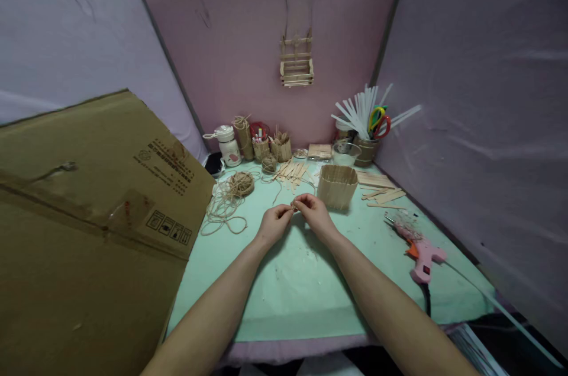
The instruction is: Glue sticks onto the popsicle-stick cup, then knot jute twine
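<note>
Both hands meet over the middle of the pale green table (302, 287). My left hand (276, 223) and my right hand (314, 210) each pinch a thin strand of jute twine (294, 206) between their fingertips. The strand runs back towards a loose tangle of twine (224, 210) and a small twine ball (242, 182) on the left. Just right of my right hand stands a small box made of ice-lolly sticks (337, 186).
A large cardboard box (89, 216) fills the left side. Loose wooden sticks (293, 172) and flat sticks (381, 189) lie behind and right. A pink glue gun (419, 251) lies at the right. Jars, a white bottle (228, 145) and a holder with scissors (366, 127) line the back wall.
</note>
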Tool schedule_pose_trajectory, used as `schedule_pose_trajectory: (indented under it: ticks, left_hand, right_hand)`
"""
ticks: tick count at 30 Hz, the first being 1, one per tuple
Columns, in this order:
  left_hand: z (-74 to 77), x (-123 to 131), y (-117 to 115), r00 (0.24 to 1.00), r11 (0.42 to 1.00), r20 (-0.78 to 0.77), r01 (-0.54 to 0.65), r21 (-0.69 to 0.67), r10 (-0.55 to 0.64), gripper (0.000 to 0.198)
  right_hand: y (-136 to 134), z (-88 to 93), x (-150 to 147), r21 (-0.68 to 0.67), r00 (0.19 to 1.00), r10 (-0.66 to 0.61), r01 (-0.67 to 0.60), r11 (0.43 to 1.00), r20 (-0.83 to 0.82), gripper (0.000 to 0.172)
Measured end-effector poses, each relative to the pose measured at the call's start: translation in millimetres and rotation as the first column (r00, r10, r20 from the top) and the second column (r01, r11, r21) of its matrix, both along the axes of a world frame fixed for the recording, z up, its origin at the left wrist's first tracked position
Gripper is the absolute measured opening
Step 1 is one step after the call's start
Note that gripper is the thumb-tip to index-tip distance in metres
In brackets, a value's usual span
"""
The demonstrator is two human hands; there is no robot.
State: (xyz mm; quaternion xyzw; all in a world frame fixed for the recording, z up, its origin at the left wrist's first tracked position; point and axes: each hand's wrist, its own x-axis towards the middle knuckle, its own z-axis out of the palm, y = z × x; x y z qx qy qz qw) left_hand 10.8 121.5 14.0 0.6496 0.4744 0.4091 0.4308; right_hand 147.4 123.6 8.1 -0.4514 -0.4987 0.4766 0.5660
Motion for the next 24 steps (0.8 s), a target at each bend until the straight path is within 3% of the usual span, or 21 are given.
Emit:
schedule_pose_trajectory:
  ticks: [6, 15, 24]
  left_hand:
    - [1.0, 0.7, -0.1, 1.000, 0.999, -0.001, -0.025, -0.032, 0.025, 0.032]
    - [-5.8, 3.0, 1.8, 0.990, 0.990, 0.041, -0.137, -0.026, 0.138, 0.025]
    - [-4.5, 2.3, 1.6, 0.975, 0.977, 0.065, -0.209, -0.031, 0.210, 0.018]
  right_hand:
    - [1.6, -0.8, -0.4, -0.008, 1.000, 0.011, -0.011, 1.000, -0.001, 0.018]
    - [0.3, -0.4, -1.0, 0.114, 0.975, -0.136, 0.118, 0.986, 0.173, 0.017]
    - [-2.8, -0.7, -1.8, 0.137, 0.972, -0.113, 0.086, 0.987, 0.206, 0.017]
